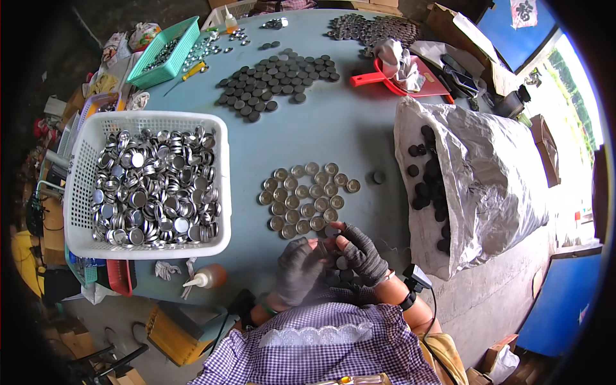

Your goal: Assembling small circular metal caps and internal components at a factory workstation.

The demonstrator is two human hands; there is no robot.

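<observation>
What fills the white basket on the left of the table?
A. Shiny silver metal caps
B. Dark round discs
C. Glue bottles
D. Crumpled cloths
A: the white basket is heaped with shiny silver metal caps; the dark discs lie loose farther up the table.

Bare blue tabletop [333, 138] lay open between the white plastic basket of shiny metal caps [83, 192] and the grey woven sack of black discs [487, 173]; the flat cluster of brass-coloured round caps [307, 197] blocked the near middle.
</observation>
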